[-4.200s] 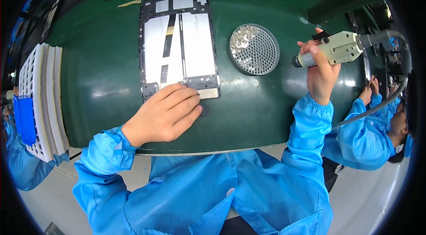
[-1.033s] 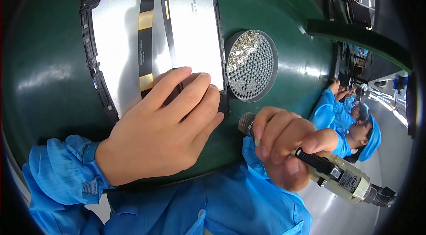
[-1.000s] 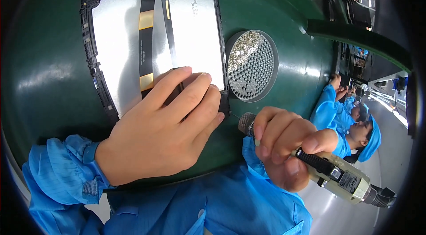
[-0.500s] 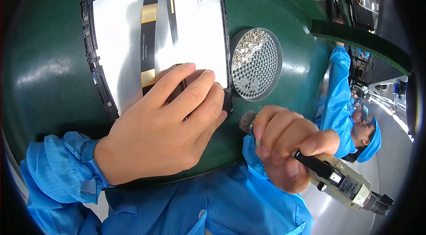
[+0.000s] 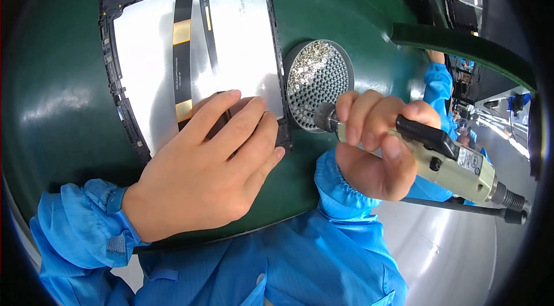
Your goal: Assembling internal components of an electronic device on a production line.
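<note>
While the screw tray (image 5: 318, 85) sits just right of the panel (image 5: 190, 52) near the bench's (image 5: 52, 104) front edge, driver (image 5: 427, 153) tip touches its lower rim; right hand (image 5: 378, 144) fisted on driver, nearer; left hand (image 5: 202, 167) flat, fingers together, pinning panel corner.

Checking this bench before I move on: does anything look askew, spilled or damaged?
Nothing stands out. The left hand lies flat on the opened tablet back, which sits flat on the green mat. The right hand holds the electric screwdriver, tip at the round screw tray; its screws stay inside.
</note>
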Action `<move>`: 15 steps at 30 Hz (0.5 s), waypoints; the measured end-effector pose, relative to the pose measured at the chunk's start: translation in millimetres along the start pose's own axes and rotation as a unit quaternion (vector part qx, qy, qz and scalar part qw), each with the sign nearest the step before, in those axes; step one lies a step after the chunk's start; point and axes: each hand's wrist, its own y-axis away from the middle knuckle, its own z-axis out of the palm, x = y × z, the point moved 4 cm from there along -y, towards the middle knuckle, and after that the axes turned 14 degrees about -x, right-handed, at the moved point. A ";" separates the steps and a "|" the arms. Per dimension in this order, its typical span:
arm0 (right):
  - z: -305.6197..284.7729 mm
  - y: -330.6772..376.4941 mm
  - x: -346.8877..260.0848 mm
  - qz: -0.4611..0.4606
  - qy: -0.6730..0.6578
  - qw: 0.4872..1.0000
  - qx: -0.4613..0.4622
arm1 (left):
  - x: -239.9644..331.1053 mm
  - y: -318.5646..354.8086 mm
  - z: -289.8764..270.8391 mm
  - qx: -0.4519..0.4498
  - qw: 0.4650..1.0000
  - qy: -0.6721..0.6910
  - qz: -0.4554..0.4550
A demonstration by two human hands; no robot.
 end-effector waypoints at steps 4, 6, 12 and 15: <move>0.8 -1.0 5.9 -0.008 0.027 0.997 -0.068 | 1.5 -1.7 -0.7 0.005 1.000 0.000 -0.009; 1.2 -2.0 8.1 -0.008 0.031 0.997 -0.074 | -1.7 -2.2 0.3 0.007 1.000 0.005 -0.006; 6.8 -3.7 6.8 -0.004 0.043 0.997 -0.063 | -1.8 0.9 -2.4 0.017 1.000 0.001 -0.004; 10.1 -2.7 5.8 0.001 0.050 0.997 -0.065 | -0.8 3.8 -6.0 0.030 0.999 0.011 0.002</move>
